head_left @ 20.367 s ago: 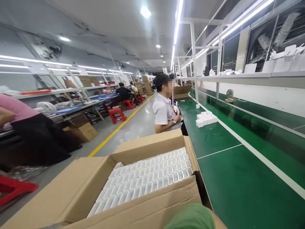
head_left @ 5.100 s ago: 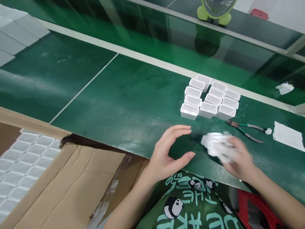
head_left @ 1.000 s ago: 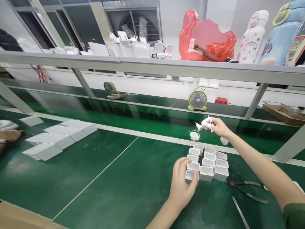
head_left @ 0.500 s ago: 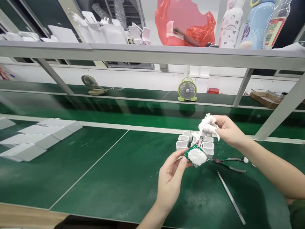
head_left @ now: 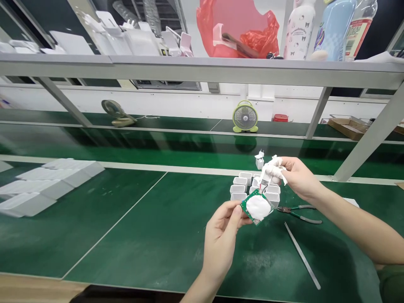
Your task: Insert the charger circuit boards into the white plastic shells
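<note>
as left hand [head_left: 222, 235] pinches square board [head_left: 253, 196], right [head_left: 298, 176] grips wad [head_left: 272, 169]

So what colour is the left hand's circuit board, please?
The circuit board is green, in the head view.

A green bench [head_left: 135, 248] has a pale strip [head_left: 142, 167] along its far edge, and a thin white line [head_left: 115, 225] slants across it from that strip to the near edge. White boxes [head_left: 34, 189] lie packed together on the left, close to the far edge. Right of the line, small open cups [head_left: 238, 189] stand side by side near the far edge. Pliers [head_left: 299, 216] lie just right of them, tweezers [head_left: 302, 255] slant nearer the near edge, and white paper [head_left: 351, 202] lies farther right, partly hidden.
</note>
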Demonstrator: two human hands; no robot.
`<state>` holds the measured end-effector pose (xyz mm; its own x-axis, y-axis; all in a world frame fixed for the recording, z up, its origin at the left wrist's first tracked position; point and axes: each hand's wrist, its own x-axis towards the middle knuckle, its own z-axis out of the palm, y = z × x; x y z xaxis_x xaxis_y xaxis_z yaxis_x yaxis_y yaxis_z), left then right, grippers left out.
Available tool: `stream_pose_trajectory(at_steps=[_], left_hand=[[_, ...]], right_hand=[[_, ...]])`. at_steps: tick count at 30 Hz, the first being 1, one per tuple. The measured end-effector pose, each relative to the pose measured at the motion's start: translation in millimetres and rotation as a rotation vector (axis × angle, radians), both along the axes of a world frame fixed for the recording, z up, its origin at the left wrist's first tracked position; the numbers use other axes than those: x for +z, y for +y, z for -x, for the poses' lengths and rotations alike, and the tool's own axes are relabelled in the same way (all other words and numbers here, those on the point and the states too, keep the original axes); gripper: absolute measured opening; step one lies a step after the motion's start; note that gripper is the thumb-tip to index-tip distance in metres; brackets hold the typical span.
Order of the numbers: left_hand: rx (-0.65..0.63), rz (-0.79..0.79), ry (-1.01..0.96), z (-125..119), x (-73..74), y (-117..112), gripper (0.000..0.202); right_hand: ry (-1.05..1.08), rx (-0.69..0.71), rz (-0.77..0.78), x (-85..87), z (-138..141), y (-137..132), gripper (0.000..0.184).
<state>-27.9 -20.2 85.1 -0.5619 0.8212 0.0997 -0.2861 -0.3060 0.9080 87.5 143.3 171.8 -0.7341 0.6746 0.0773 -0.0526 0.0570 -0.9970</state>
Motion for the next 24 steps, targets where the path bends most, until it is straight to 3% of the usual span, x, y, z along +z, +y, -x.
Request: stream_pose_trajectory(at_steps=[12, 18, 24], left_hand=[[-0.048, 0.066, -0.060, -0.7, 1.0, 4.0, 0.038], [-0.047, 0.081, -0.025, -4.6, -8.2, 7.7, 0.036], [-0.090, 0.120, 0.009, -11.3, -23.0, 6.4, 0.035]], right_hand=[[-0.007, -0.003, -0.018, -11.0, -6.8, 6.1, 0.032], [-0.072, -0.036, -0.103, -11.1, -19.1, 4.8, 0.031], [-0.169, 0.048, -0.252, -7.2, -36.0, -3.8, 0.026]])
